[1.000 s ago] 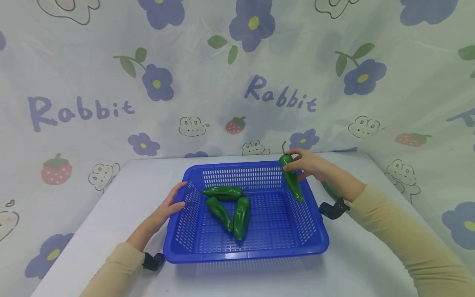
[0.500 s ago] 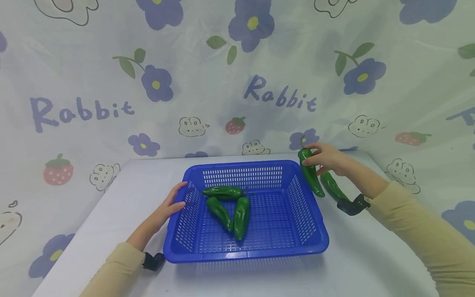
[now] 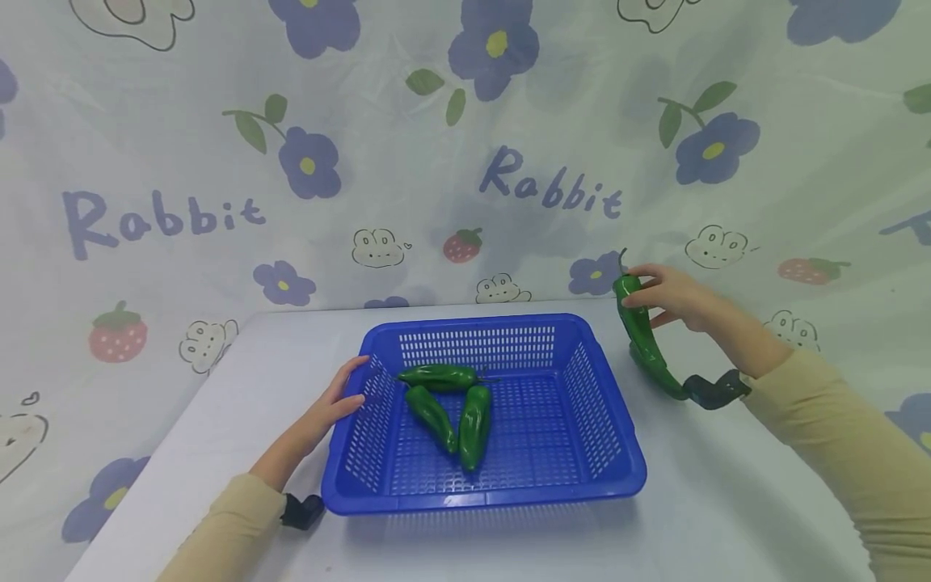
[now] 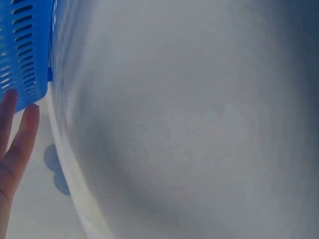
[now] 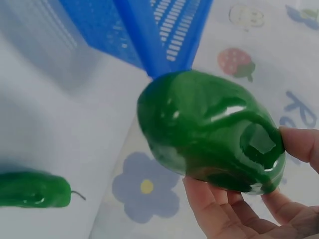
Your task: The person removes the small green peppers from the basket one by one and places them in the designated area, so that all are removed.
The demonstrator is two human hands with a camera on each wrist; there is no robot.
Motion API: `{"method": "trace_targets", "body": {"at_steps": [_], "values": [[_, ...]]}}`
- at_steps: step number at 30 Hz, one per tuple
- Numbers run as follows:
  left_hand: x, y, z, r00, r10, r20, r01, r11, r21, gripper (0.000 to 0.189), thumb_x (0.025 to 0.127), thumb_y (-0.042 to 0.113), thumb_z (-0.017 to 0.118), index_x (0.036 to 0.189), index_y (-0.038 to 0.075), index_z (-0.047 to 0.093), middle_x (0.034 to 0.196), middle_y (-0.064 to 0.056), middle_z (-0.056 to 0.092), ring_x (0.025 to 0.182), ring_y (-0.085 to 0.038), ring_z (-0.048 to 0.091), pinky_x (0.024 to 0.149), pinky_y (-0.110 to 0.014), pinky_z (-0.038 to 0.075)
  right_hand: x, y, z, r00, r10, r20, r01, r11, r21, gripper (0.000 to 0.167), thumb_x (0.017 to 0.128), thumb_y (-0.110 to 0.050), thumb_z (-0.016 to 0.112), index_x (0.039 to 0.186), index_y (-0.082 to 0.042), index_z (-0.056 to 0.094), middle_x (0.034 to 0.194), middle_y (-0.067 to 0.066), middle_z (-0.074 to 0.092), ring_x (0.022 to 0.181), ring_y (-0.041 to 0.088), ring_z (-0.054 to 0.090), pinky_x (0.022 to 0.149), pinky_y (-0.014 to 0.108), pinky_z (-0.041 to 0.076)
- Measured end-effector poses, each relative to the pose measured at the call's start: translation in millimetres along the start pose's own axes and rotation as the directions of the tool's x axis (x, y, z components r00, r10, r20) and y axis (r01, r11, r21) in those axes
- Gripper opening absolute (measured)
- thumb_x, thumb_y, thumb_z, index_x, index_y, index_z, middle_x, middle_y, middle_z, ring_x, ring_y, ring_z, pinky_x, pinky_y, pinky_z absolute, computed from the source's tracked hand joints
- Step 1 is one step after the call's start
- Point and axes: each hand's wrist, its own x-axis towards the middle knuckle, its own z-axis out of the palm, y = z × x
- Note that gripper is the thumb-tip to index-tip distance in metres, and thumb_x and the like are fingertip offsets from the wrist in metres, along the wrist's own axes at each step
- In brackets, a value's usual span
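Observation:
My right hand (image 3: 672, 297) grips a green chili pepper (image 3: 634, 319) near its stem end, to the right of the blue basket (image 3: 480, 503). This pepper hangs tilted, stem up, and looms large in the right wrist view between thumb and fingers. Another green pepper (image 5: 37, 189) lies on the white table; the held one partly covers it in the head view. Inside the basket lie three more peppers: one crosswise (image 3: 440, 377), one slanted (image 3: 431, 417) and one lengthwise (image 3: 474, 428). My left hand (image 3: 334, 404) rests on the basket's left rim, fingers fairly straight.
Behind the table (image 3: 284, 356) hangs a cloth (image 3: 407, 194) printed with flowers, strawberries and rabbits. Each wrist carries a black camera mount, such as the one at the right wrist (image 3: 716, 391). The basket's raised right wall stands between its peppers and my right hand.
My right hand has carried the pepper from above the basket's right side outward to the right, beyond the rim, over the pepper on the table. The left hand and basket stay in place.

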Motion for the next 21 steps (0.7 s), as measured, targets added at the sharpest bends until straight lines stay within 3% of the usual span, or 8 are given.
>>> {"method": "trace_targets", "body": {"at_steps": [4,13,21], "values": [[-0.8,0.5,0.7,1.0,0.011,0.005,-0.011,1.0,-0.005,0.067,0.091,0.024,0.042,0.145,0.011,0.006,0.148,-0.027,-0.005,0.131,-0.054,0.008,0.098,-0.07,0.015,0.1,4,-6,1.0,0.013,-0.023,-0.014,1.0,-0.013,0.074,0.088,-0.02,0.056,0.143,0.004,0.013,0.133,0.034,0.033,0.111,0.041,0.049,0.085,0.048,0.049],[-0.8,-1.3,0.2,1.0,0.013,0.002,-0.013,1.0,-0.009,0.066,0.09,0.024,0.042,0.145,0.012,0.006,0.148,-0.027,-0.004,0.131,-0.054,0.01,0.098,-0.07,0.017,1.9,19,-20,0.998,-0.001,-0.07,-0.002,0.999,-0.047,0.073,0.089,-0.021,0.056,0.143,0.004,0.014,0.131,0.032,0.037,0.101,0.03,0.057,0.087,0.049,0.047],[-1.5,-2.5,0.7,1.0,0.014,-0.002,-0.014,1.0,-0.008,0.066,0.09,0.025,0.042,0.144,0.012,0.007,0.148,-0.027,-0.002,0.131,-0.054,0.012,0.098,-0.069,0.018,5.9,37,-24,0.992,0.017,-0.128,-0.025,0.998,-0.054,0.075,0.091,-0.023,0.053,0.142,0.009,0.008,0.135,0.036,0.029,0.115,0.045,0.044,0.094,0.053,0.041]]}}
